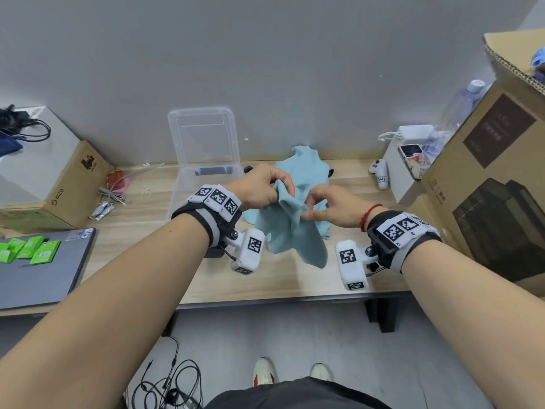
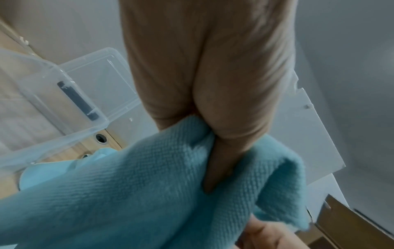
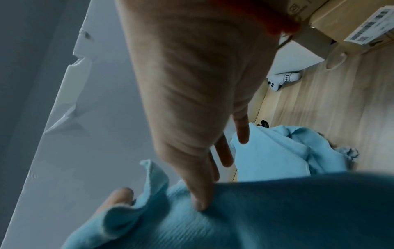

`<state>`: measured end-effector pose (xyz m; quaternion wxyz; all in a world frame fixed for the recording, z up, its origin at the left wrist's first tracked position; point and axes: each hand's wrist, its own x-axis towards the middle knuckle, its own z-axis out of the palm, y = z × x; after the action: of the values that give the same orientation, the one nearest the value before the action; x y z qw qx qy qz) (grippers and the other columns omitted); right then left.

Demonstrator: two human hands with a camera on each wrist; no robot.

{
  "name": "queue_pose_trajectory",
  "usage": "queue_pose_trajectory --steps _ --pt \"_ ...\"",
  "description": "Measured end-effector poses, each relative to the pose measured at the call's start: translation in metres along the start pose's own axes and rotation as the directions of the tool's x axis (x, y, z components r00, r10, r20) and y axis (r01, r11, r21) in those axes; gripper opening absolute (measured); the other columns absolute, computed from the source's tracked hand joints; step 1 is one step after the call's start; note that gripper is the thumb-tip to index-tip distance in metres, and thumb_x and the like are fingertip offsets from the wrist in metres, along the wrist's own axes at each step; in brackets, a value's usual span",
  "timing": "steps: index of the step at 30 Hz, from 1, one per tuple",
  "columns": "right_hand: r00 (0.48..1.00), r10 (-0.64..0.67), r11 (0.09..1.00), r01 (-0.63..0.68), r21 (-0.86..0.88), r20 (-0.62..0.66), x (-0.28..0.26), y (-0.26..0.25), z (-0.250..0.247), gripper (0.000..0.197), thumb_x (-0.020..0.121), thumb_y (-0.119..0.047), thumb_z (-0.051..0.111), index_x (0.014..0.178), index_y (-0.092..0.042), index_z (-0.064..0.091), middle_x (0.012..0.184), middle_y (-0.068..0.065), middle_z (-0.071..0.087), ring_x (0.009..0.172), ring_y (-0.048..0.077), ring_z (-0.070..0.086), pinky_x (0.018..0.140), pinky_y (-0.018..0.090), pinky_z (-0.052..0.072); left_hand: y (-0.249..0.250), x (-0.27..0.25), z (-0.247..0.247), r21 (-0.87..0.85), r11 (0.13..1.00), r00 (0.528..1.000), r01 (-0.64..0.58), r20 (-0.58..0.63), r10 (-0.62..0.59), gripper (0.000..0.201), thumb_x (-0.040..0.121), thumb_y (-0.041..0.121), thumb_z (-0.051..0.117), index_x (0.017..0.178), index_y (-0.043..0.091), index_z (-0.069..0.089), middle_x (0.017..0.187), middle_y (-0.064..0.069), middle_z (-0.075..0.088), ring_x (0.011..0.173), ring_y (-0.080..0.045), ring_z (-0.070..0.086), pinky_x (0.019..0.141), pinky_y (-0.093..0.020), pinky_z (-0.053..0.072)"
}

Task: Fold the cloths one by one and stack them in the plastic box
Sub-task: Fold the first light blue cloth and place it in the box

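Both hands meet above the middle of the wooden desk [image 1: 265, 278] in the head view: the left hand [image 1: 259, 187] has its fingers curled around a bunched edge of a light blue cloth [image 1: 290, 237], and the right hand [image 1: 333, 206] pinches the same cloth just beside it, so the fabric hangs between them clear of the desk. More blue cloths [image 1: 309, 163] lie in a heap behind the hands, near the desk's back edge. To the left of that heap, also at the back edge, stands the clear plastic box [image 1: 188, 190], its lid [image 1: 203, 134] leaning upright against the wall; no cloth shows inside it. A grey laptop [image 1: 44, 270] with green packets [image 1: 29, 249] on it sits at the front left corner, and a white controller [image 1: 379, 172] lies near the back right. From the left wrist, the left hand [image 2: 213, 101] clamps a fold of the cloth [image 2: 138, 193] between thumb and fingers, with the plastic box [image 2: 53, 87] to the left beyond it. From the right wrist, the right hand [image 3: 192, 101] presses its thumb [image 3: 200, 198] into the cloth [image 3: 234, 219] while the other fingers spread loosely; the cloth heap [image 3: 277, 151] rests on the desk [image 3: 341, 101] farther off.
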<state>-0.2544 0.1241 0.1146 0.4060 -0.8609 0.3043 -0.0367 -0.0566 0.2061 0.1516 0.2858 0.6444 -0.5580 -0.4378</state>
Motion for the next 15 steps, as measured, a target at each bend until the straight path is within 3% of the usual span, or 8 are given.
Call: queue_pose_trajectory --steps 1,3,6,8,11,14,15 --pt "0.999 0.013 0.996 -0.01 0.087 -0.035 0.001 -0.001 0.0 0.019 0.084 -0.02 0.073 0.076 -0.01 0.06 0.083 -0.004 0.06 0.076 0.006 0.053 0.074 0.024 0.039 -0.003 0.0 -0.002 -0.033 0.999 0.999 0.01 -0.033 -0.011 0.045 0.072 -0.02 0.051 0.073 0.021 0.07 0.072 -0.007 0.055 0.069 -0.018 0.048 0.061 -0.026 0.039" --pt "0.995 0.056 0.971 -0.034 0.239 -0.087 0.001 -0.004 0.001 0.03 0.08 -0.008 0.068 0.06 -0.014 0.046 0.061 -0.001 0.045 0.058 0.01 0.039 0.058 0.026 0.033 -0.011 0.0 -0.006 -0.079 0.996 0.996 0.049 -0.07 -0.055 0.045 0.07 -0.013 0.063 0.099 0.021 0.067 0.081 -0.005 0.06 0.073 -0.019 0.053 0.066 -0.029 0.047" --pt "0.987 0.12 0.897 -0.06 0.437 -0.111 0.0 -0.014 0.002 0.029 0.065 -0.011 0.056 0.048 -0.02 0.034 0.049 -0.007 0.028 0.049 0.009 0.022 0.046 0.022 0.018 -0.02 0.003 -0.013 0.074 0.982 0.984 0.171 -0.067 -0.166 0.077 0.059 0.007 0.077 0.13 0.027 0.054 0.115 -0.007 0.065 0.105 -0.021 0.062 0.09 -0.04 0.055" --pt "0.979 0.154 0.824 -0.054 0.564 -0.131 0.001 -0.017 0.002 0.031 0.061 -0.009 0.052 0.043 -0.023 0.031 0.044 -0.01 0.026 0.045 0.006 0.018 0.042 0.018 0.016 -0.031 0.006 -0.015 0.225 0.943 0.965 0.245 0.036 -0.259 0.074 0.058 0.015 0.084 0.127 0.021 0.056 0.113 -0.005 0.068 0.104 -0.023 0.065 0.091 -0.044 0.055" --pt "0.976 0.143 0.762 -0.001 0.648 -0.166 0.002 -0.023 0.0 0.03 0.06 -0.003 0.05 0.046 -0.02 0.03 0.046 -0.009 0.025 0.045 0.005 0.02 0.042 0.014 0.019 -0.046 0.01 -0.015 0.327 0.907 0.943 0.266 0.11 -0.316 0.088 0.039 0.043 0.091 0.118 0.022 0.058 0.108 -0.001 0.071 0.101 -0.023 0.067 0.088 -0.044 0.056" --pt "0.986 0.089 0.777 0.02 0.629 -0.142 0.0 -0.032 -0.005 0.03 0.06 0.0 0.05 0.049 -0.018 0.029 0.049 -0.007 0.024 0.047 0.006 0.021 0.045 0.014 0.022 -0.032 0.0 -0.008 0.165 0.957 0.93 0.238 0.246 -0.274 0.072 0.061 0.034 0.09 0.124 0.025 0.057 0.115 0.01 0.068 0.106 -0.009 0.063 0.087 -0.025 0.054" --pt "0.989 0.077 0.788 0.017 0.615 -0.126 -0.001 -0.034 -0.006 0.03 0.06 0.0 0.05 0.048 -0.019 0.029 0.048 -0.007 0.024 0.047 0.006 0.022 0.045 0.014 0.022 -0.032 0.001 -0.006 0.112 0.973 0.947 0.203 0.231 -0.225 0.081 0.061 0.036 0.09 0.131 0.03 0.051 0.125 0.012 0.062 0.116 -0.007 0.057 0.096 -0.025 0.049"
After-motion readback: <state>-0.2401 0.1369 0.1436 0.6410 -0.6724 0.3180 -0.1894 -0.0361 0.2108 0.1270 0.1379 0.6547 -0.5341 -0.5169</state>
